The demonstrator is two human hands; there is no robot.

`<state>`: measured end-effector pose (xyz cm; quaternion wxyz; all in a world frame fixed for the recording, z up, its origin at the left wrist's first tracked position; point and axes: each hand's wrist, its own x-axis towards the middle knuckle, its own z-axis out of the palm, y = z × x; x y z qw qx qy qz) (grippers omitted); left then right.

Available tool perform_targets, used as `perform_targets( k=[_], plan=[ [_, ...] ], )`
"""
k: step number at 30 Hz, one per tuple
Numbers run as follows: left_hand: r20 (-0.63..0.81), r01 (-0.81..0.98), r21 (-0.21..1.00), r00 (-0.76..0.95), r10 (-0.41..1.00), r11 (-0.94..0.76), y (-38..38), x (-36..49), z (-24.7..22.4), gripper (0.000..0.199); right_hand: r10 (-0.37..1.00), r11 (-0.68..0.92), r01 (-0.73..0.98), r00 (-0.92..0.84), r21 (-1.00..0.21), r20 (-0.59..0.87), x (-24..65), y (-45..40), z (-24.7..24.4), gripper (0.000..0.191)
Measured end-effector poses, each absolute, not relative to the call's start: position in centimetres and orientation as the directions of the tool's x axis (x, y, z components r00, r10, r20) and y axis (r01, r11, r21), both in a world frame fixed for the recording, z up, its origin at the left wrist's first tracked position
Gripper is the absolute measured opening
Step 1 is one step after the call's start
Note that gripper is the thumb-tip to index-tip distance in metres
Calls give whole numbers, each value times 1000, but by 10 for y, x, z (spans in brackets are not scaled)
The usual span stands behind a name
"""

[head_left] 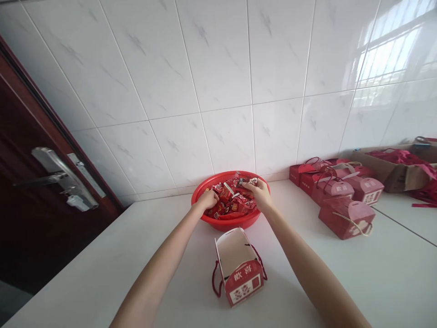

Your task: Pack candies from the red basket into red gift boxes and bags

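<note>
A red plastic basket (228,224) holds many wrapped candies (235,208), mostly in red wrappers. My left hand (207,199) reaches over the basket's left rim with its fingers curled together among the candies; what they hold, if anything, is hidden. On the right side my right hand (261,193) pinches a wrapped candy (251,181) with dark and pale printing between thumb and fingers. Between my forearms stands a red and white gift box (243,278), its top open, its pale inside showing and dark red cord handles hanging at both sides.
Several closed red gift boxes (332,190) with cord handles cluster at the right, one (346,218) nearer me. Behind them a cardboard box (389,171) holds dark red material. A white tiled wall (225,82) backs the white table (136,255); a dark red door (37,182) is at left.
</note>
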<state>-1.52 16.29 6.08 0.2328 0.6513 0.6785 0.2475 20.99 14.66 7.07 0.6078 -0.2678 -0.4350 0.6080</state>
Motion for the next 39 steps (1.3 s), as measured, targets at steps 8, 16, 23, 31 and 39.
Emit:
perform_targets(
  k=[8,16,23,31,39],
  plan=[
    [-121,876,483,77,990,-9,185,-22,54,20,975,94,-479,-131,-873,177,210,146,71,31],
    [-12,802,596,51,999,-34,178,-20,58,14,977,103,-477,-116,-873,178,209,146,71,30],
    [153,574,810,-11,988,-119,165,-9,72,8,975,99,-489,-129,-867,183,210,145,72,32],
    [164,378,916,-55,985,-132,119,6,87,34,975,113,-500,-112,-859,193,211,147,72,34],
    [236,342,901,133,963,-268,17,27,123,39,959,79,-502,-199,-861,204,222,134,82,32]
  ],
)
